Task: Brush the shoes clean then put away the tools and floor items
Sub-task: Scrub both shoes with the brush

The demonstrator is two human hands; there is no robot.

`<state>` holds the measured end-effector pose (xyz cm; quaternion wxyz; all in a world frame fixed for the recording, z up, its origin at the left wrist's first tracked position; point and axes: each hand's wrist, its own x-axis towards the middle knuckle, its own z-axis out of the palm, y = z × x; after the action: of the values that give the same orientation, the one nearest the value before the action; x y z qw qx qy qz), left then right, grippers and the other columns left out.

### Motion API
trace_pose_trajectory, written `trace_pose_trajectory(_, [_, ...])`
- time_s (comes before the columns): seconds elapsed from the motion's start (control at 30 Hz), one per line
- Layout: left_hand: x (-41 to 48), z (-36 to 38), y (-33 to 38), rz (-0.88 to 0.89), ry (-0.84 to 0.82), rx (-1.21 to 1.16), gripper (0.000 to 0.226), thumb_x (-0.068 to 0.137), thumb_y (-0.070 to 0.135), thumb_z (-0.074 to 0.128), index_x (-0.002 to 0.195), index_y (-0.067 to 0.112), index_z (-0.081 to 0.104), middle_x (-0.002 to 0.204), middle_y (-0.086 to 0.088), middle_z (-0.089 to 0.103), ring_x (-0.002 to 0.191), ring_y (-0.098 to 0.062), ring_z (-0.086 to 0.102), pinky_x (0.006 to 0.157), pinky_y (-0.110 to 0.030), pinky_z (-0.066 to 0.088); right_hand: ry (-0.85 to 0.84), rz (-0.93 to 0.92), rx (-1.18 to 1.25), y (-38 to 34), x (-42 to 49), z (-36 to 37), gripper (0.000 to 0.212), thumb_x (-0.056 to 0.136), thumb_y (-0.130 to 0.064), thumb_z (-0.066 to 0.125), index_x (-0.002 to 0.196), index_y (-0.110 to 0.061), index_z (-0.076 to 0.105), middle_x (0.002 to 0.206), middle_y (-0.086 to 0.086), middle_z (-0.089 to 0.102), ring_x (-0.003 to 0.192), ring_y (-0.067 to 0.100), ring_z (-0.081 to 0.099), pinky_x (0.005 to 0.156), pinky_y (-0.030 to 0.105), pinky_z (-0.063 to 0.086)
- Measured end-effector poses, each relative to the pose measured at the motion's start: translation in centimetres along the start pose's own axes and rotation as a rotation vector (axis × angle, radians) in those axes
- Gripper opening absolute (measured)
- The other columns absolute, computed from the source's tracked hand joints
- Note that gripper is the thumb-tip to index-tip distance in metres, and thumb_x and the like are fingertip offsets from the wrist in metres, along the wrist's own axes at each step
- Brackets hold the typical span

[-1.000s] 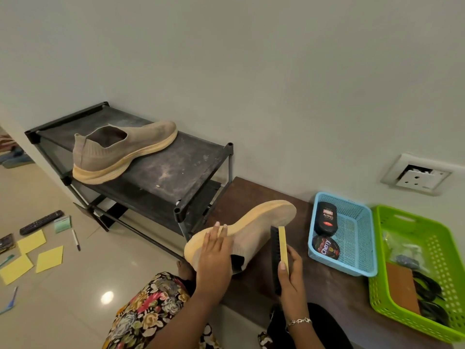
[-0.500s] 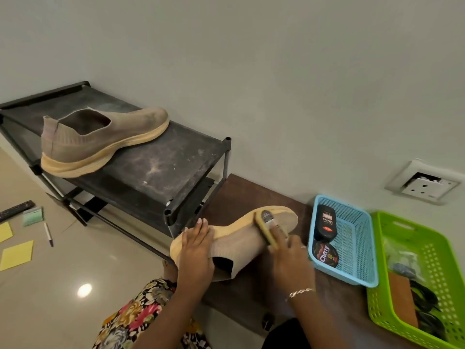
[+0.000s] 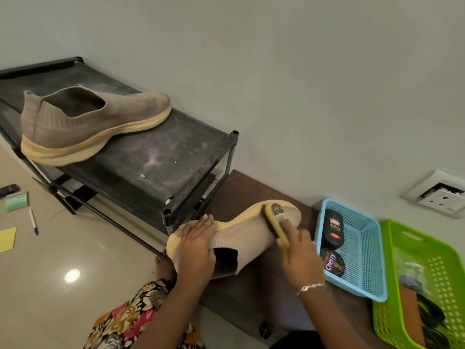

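Head view: at lower centre the left hand (image 3: 198,250) wraps the heel of a shoe (image 3: 241,235), held on its side over the brown counter (image 3: 251,187). The right hand (image 3: 299,258) clasps a yellow brush (image 3: 275,222), bristles against the shoe's toe by the sole. At upper left a second shoe (image 3: 88,124) stands on a dusty black rack (image 3: 156,159). At right a blue basket (image 3: 370,260) holds a polish bottle (image 3: 333,229) and tin (image 3: 332,263), beside a green basket (image 3: 442,268). At the left edge a pen (image 3: 33,221), a yellow note (image 3: 7,239) and a green pad (image 3: 17,201) lie on the floor.
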<state>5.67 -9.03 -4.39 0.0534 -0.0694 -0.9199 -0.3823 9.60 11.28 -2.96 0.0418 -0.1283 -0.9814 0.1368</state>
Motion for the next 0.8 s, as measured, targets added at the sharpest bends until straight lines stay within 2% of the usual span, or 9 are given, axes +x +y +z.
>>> trace_pose_trajectory(0.07, [0.1,0.2,0.1,0.001,0.027,-0.005,0.052,0.078,-0.011,0.046,0.125,0.007,0.056,0.137,-0.005,0.049,0.133,-0.016,0.038,0.106,-0.01,-0.002,0.058,0.256,0.062,1.0,2.4,-1.5,0.051,0.096,-0.032,0.038,0.145,-0.03,0.023,0.115,0.018,0.045,0.097,0.04,0.054,0.079,0.046,0.046])
trace_pose_trajectory(0.13, [0.1,0.2,0.3,-0.017,0.032,-0.011,0.051,0.078,-0.012,0.046,0.124,0.007,0.056,0.136,-0.006,0.05,0.132,-0.016,0.039,0.107,-0.011,0.0,0.053,0.273,0.091,-0.4,2.3,-1.6,0.051,0.096,-0.032,0.037,0.145,-0.027,0.023,0.118,0.019,0.045,0.1,0.041,0.054,0.082,0.045,0.045])
trace_pose_trajectory(0.27, [0.5,0.2,0.3,-0.057,-0.024,-0.044,0.049,0.069,0.003,0.041,0.111,0.0,0.065,0.119,-0.015,0.063,0.117,-0.028,0.056,0.105,-0.021,0.019,-0.18,-0.201,0.21,-6.9,-3.7,0.2,0.052,0.088,-0.056,0.024,0.139,-0.046,0.016,0.124,-0.003,0.042,0.104,0.017,0.051,0.084,0.027,0.042])
trace_pose_trajectory(0.37, [0.4,0.1,0.2,-0.081,-0.043,-0.043,0.052,0.069,0.004,0.038,0.115,0.0,0.063,0.123,-0.015,0.061,0.121,-0.027,0.053,0.107,-0.023,0.019,-0.186,-0.282,0.22,-6.5,-4.3,0.2,0.054,0.079,-0.062,0.015,0.132,-0.053,0.011,0.122,-0.006,0.042,0.1,0.014,0.051,0.079,0.025,0.041])
trace_pose_trajectory(0.47, [0.2,-0.4,0.8,-0.059,-0.032,-0.029,0.048,0.076,-0.009,0.044,0.12,0.003,0.059,0.131,-0.01,0.054,0.129,-0.022,0.045,0.107,-0.016,0.009,-0.094,-0.036,-0.002,-2.0,-0.1,-0.8,0.052,0.095,-0.042,0.033,0.144,-0.041,0.015,0.123,0.007,0.041,0.101,0.029,0.052,0.078,0.036,0.044])
trace_pose_trajectory(0.57, [0.1,-0.2,0.5,-0.019,0.008,-0.04,0.053,0.081,-0.01,0.049,0.13,0.008,0.05,0.141,-0.003,0.044,0.136,-0.012,0.033,0.105,-0.009,-0.004,-0.007,0.333,0.08,0.5,3.6,-2.2,0.05,0.096,-0.031,0.037,0.144,-0.029,0.022,0.12,0.025,0.044,0.102,0.044,0.053,0.085,0.048,0.044])
trace_pose_trajectory(0.6, [0.1,-0.1,0.5,-0.017,0.022,-0.043,0.053,0.081,-0.01,0.049,0.131,0.009,0.05,0.142,-0.002,0.044,0.136,-0.012,0.032,0.105,-0.009,-0.004,0.014,0.357,0.108,0.2,3.6,-2.3,0.05,0.096,-0.03,0.038,0.144,-0.027,0.023,0.119,0.027,0.045,0.102,0.046,0.053,0.086,0.049,0.044])
trace_pose_trajectory(0.67, [0.3,0.0,0.7,-0.04,0.047,-0.043,0.051,0.078,-0.011,0.049,0.126,0.005,0.054,0.138,-0.007,0.048,0.134,-0.016,0.037,0.107,-0.013,0.001,-0.012,0.262,0.11,-1.9,1.8,-1.5,0.051,0.096,-0.03,0.038,0.145,-0.027,0.022,0.121,0.02,0.045,0.103,0.042,0.054,0.084,0.045,0.044])
trace_pose_trajectory(0.8, [0.5,0.3,0.7,-0.105,0.013,-0.067,0.045,0.074,0.003,0.04,0.111,-0.001,0.065,0.121,-0.016,0.062,0.12,-0.028,0.054,0.105,-0.03,0.02,-0.234,-0.194,0.287,-8.4,-5.6,0.1,0.045,0.096,-0.039,0.035,0.137,-0.046,0.018,0.129,-0.006,0.039,0.112,0.017,0.05,0.09,0.03,0.042])
